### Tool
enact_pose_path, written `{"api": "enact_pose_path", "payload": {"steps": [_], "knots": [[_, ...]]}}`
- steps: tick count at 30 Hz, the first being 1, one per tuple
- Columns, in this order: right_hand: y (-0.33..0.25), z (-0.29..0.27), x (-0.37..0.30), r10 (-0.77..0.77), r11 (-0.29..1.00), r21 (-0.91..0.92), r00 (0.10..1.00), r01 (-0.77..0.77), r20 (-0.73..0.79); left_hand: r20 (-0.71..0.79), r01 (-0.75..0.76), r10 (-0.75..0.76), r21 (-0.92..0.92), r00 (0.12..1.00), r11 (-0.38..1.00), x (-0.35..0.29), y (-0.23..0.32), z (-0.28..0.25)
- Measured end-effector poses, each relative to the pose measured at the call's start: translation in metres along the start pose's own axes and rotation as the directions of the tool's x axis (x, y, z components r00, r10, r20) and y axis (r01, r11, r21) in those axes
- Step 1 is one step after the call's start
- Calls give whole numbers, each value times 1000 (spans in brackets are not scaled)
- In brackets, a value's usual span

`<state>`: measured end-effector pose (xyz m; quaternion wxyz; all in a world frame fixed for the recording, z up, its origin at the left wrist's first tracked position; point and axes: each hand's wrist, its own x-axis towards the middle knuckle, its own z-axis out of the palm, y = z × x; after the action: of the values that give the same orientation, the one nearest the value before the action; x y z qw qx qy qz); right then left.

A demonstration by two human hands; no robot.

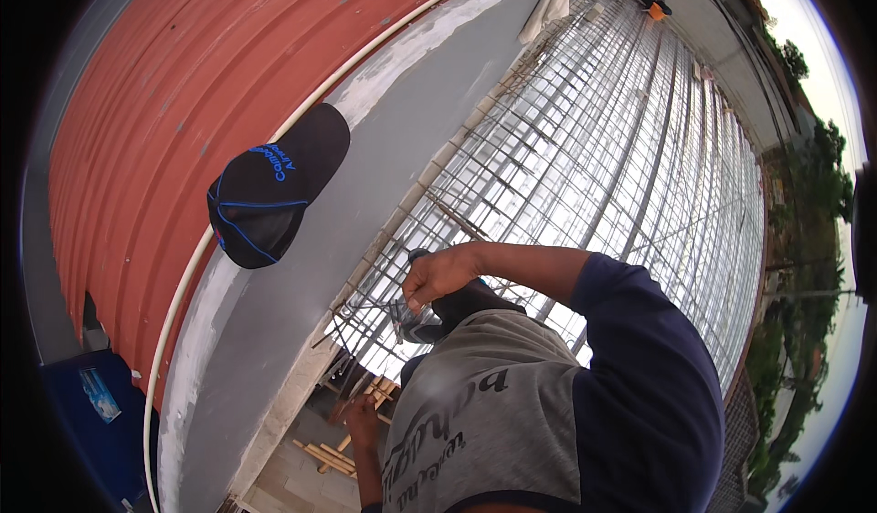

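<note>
My right hand (442, 276) is raised in front of my body, the forearm bent in from the right. Its fingers are curled closed; anything inside them is hidden. Just below it, a grey object (418, 324) shows partly, too unclear to name. Lower down, my left hand (363, 418) is closed in a fist with nothing visible in it, near several wooden poles (329, 456). My grey and navy shirt (512, 403) fills the bottom middle. Beyond my hands spreads a steel rebar mesh (585, 157) over bright sheeting.
A grey wall (402, 138) borders the mesh on the left. A black cap with blue piping (274, 189) is beside a pale pipe (187, 285) and red corrugated roofing (164, 148). Pale cloth (550, 6) hangs at the top. Another person (650, 1) is far off.
</note>
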<state>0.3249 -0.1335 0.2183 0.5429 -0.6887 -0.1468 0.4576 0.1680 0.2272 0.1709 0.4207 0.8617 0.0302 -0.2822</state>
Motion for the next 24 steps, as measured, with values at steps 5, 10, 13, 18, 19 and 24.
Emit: {"api": "enact_pose_path", "payload": {"steps": [5,10,13,18,19,24], "knots": [[43,-2,-9,187,473,-820,946,-323,-265,-48,-148,147,-17,988,989,13,13,12],[-7,-20,-20,218,975,-9,956,-220,195,-163,23,-18,26,986,999,16,-8,-2],[2,-30,-7,50,997,-45,964,-64,-262,-42,-187,190,79,981,979,12,7,12],[50,-1,1,255,474,-851,960,-227,-115,-138,-126,119,-38,983,991,-6,30,0],[61,6,1,287,496,-865,955,-78,78,-266,-148,119,-95,957,984,-7,17,1],[-13,21,5,314,936,131,944,-326,105,-347,72,-85,-50,934,996,-44,-50,14]]}}
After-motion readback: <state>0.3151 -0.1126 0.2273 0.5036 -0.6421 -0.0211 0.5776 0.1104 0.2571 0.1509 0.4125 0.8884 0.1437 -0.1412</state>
